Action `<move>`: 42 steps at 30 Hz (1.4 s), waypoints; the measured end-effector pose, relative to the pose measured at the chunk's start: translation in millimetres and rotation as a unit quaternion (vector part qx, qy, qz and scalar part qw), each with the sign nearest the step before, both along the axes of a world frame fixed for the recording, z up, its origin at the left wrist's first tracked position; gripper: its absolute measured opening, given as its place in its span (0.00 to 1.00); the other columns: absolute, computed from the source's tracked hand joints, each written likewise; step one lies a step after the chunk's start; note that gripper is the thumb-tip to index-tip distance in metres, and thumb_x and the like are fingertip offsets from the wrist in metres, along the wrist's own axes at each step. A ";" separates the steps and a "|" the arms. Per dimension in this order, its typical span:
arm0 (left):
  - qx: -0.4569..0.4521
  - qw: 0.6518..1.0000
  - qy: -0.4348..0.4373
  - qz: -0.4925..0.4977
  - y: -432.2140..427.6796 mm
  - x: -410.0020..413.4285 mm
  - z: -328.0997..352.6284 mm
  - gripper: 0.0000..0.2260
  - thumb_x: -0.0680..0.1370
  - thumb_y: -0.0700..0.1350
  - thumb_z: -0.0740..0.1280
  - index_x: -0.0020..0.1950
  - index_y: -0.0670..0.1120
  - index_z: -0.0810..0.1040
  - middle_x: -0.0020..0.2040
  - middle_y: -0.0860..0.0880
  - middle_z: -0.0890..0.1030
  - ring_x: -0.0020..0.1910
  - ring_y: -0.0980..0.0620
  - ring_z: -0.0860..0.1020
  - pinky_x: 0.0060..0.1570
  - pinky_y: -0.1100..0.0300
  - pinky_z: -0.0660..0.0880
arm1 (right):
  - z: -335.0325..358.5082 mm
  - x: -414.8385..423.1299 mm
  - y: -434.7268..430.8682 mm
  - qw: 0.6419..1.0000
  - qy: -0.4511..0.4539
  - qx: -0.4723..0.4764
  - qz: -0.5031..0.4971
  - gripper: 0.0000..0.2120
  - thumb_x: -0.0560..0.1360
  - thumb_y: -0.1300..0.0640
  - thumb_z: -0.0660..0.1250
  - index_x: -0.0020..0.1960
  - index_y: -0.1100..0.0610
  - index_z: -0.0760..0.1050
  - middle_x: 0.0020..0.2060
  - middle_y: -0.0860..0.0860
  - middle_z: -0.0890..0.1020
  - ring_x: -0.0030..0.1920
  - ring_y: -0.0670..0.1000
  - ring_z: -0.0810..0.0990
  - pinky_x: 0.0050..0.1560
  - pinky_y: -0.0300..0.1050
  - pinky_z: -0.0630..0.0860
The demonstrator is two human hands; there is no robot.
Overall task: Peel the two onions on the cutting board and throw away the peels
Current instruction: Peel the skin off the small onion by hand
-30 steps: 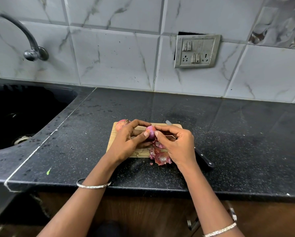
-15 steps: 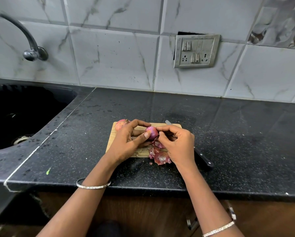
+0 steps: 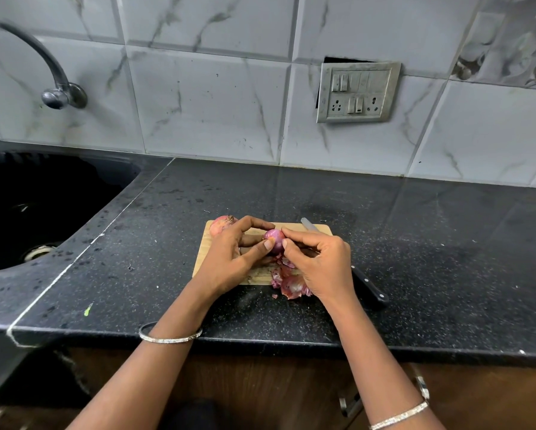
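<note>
Peels: a heap of red-purple onion skins (image 3: 291,287) lies at the board's 5 o'clock corner. It spills onto the black countertop (image 3: 446,259) beneath our right wrist.
Left hand: our left hand (image 3: 226,259) cradles the onion, with thumb and curled fingers wrapped round it.
Right hand: our right hand (image 3: 319,262) pinches thumb and forefinger at the onion's 3 o'clock side. We cannot tell whether a strip of skin sits between them.
Onion in hand: the peeled onion (image 3: 274,240) is held just above the wooden cutting board (image 3: 205,252). It is glossy purple and looks nearly bare.
Second onion: the unpeeled onion (image 3: 221,223) rests at the board's 11 o'clock corner, its dry skin and root tuft on.
Knife: the kitchen knife (image 3: 369,287) lies untouched, running from 1 o'clock to 4 o'clock.
Progress: we judge the first onion almost done. The second onion and the binning of the peels remain, and we see no bin.
</note>
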State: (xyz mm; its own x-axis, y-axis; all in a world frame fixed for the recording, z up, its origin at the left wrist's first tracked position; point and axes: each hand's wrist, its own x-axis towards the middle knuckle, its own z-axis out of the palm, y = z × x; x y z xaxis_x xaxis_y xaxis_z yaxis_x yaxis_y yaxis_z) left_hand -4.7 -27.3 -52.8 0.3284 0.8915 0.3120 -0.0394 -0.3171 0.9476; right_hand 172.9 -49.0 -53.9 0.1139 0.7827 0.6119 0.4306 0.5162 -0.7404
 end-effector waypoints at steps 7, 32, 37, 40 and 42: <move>-0.007 1.000 0.000 -0.003 -1.5 1.3 0.3 0.10 0.81 0.37 0.68 0.62 0.40 0.77 0.50 0.43 0.87 0.50 0.47 0.86 0.49 0.58 0.82 | -3.5 -1.1 1.1 0.998 -0.029 0.019 -0.052 0.09 0.72 0.64 0.73 0.51 0.58 0.87 0.43 0.44 0.86 0.52 0.27 0.78 0.66 0.61 0.76; 0.008 1.000 0.000 0.010 1.0 4.0 0.1 0.10 0.80 0.37 0.70 0.61 0.43 0.78 0.52 0.43 0.86 0.52 0.48 0.86 0.51 0.58 0.82 | -2.3 -3.9 -0.3 0.991 -0.054 0.019 -0.120 0.02 0.72 0.63 0.75 0.42 0.57 0.83 0.36 0.46 0.84 0.35 0.43 0.83 0.37 0.40 0.81; 0.008 1.000 0.009 0.001 2.7 3.0 -1.4 0.11 0.80 0.33 0.68 0.59 0.46 0.79 0.54 0.42 0.84 0.52 0.47 0.85 0.51 0.56 0.82 | -3.8 -0.7 2.7 0.987 -0.053 0.004 -0.154 0.02 0.71 0.62 0.75 0.42 0.57 0.83 0.40 0.50 0.86 0.34 0.43 0.83 0.37 0.36 0.80; 0.003 1.000 0.005 -0.005 3.5 0.7 -2.3 0.12 0.80 0.33 0.67 0.59 0.46 0.79 0.56 0.42 0.83 0.54 0.46 0.84 0.52 0.53 0.82 | -4.6 1.7 4.0 0.984 -0.034 -0.005 -0.174 0.02 0.71 0.62 0.75 0.43 0.59 0.83 0.38 0.49 0.85 0.34 0.42 0.82 0.37 0.35 0.79; 0.002 1.000 0.002 -0.004 3.5 -0.5 -2.0 0.12 0.80 0.32 0.67 0.59 0.46 0.79 0.56 0.43 0.83 0.54 0.46 0.84 0.53 0.51 0.82 | -4.5 3.4 4.3 0.982 -0.030 -0.018 -0.184 0.02 0.71 0.62 0.75 0.44 0.58 0.83 0.38 0.48 0.85 0.35 0.41 0.82 0.39 0.36 0.80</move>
